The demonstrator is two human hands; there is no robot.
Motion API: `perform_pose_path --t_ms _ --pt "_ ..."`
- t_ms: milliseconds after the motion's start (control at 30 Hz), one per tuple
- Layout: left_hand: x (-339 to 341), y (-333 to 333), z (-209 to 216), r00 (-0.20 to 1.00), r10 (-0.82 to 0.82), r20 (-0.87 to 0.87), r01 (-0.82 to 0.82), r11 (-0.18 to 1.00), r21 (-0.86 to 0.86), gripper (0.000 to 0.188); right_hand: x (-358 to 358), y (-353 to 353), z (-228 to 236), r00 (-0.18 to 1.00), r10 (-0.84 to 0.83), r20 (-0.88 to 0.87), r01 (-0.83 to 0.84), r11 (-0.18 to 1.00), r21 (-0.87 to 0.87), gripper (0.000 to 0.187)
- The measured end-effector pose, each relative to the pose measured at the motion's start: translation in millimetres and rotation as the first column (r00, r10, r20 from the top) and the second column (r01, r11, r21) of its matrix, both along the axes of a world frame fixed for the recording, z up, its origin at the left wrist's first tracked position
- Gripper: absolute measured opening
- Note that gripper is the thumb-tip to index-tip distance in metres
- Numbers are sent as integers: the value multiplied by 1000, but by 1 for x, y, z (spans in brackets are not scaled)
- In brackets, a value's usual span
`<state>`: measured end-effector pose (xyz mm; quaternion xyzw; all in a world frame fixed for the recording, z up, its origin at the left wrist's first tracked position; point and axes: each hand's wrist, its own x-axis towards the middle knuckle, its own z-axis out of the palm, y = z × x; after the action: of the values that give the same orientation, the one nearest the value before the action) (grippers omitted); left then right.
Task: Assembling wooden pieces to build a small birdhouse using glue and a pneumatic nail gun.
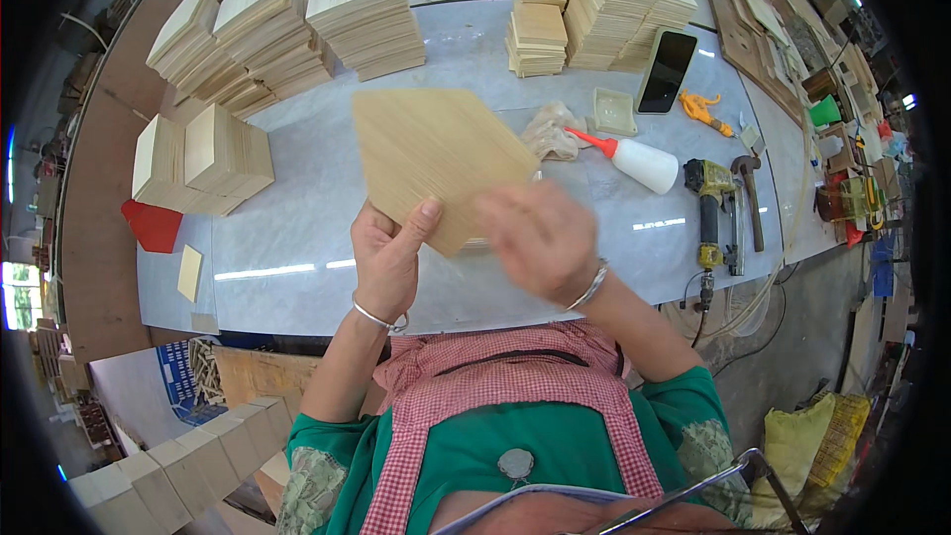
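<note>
A thin, five-sided wooden panel (pixel 436 154) is held up over the table in front of me. My left hand (pixel 387 250) is closed on its lower left edge, with the thumb lying on the face. Beside the panel's lower right edge is my right hand (pixel 543 238), smeared by motion, so I cannot tell whether its fingers touch the wood or hold anything. Behind the panel, to the right, lie a crumpled cloth (pixel 555 132) and a white squeeze bottle (pixel 642 164) with a red nozzle.
Stacks of similar panels stand at the far left (pixel 365 25) and far right (pixel 624 15). A wooden block pair (pixel 233 154) sits left. To the right are a phone (pixel 667 69), a nail gun (pixel 709 208) with an air hose, and a hammer (pixel 751 203).
</note>
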<state>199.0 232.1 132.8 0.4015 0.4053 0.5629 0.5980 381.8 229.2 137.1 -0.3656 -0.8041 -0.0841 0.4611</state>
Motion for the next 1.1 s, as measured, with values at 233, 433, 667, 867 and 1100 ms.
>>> perform_pose_path --t_ms 233,433,667,867,1100 --pt "-3 7 -2 994 -88 -61 86 996 -35 41 30 12 -6 828 -229 -512 -192 741 -643 20" --pt "-9 13 -14 988 -139 -70 130 984 -120 36 32 7 -13 593 -382 -709 -580 408 -705 18" --pt "-10 1 -18 987 -125 -102 113 987 -118 40 34 3 -27 540 -409 -736 -570 466 -677 15" --pt "-19 -4 -36 985 -132 -108 126 990 -66 37 31 1 -33 515 -427 -743 -554 495 -669 16" --pt "-16 0 -46 969 49 -244 -42 999 32 31 24 8 -33 525 -480 -703 -466 529 -709 23"
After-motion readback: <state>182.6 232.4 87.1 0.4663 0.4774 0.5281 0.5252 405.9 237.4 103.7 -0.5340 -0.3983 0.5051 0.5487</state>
